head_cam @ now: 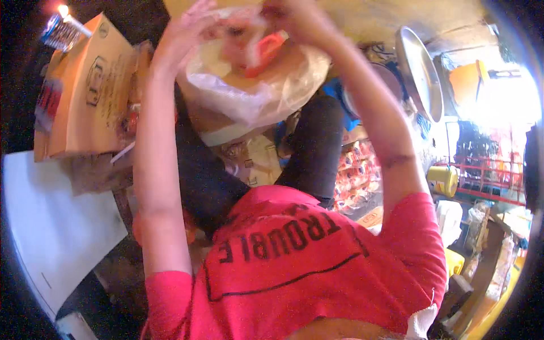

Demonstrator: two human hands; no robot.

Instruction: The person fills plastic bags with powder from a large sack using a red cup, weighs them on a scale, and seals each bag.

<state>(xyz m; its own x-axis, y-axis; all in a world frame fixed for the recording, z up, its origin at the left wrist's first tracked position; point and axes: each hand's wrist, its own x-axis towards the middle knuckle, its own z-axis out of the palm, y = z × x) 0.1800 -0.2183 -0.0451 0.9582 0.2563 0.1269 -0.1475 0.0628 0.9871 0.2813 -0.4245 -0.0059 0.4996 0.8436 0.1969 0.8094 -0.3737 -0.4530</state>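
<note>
Both hands are blurred at the top of the head view, over the wide mouth of a whitish plastic sack [255, 104]. My left hand [197, 29] is at the sack's left rim, its fingers partly spread; whether it holds something is unclear. My right hand [291, 17] is further right, its fingers cut off or smeared. Just below it, over the sack's mouth, is a small red and white packet [267, 49]; the blur hides whether the fingers touch it. More pale and reddish items show between the hands. The sack stands between my dark-trousered legs.
A cardboard box [97, 93] stands at left, with a patterned can [61, 34] and a small bright flame at its top. Below is a white board or sheet [59, 221]. At right are a round metal tray [420, 74], red-white packets [357, 174], a yellow container [442, 180] and a red rack [488, 178].
</note>
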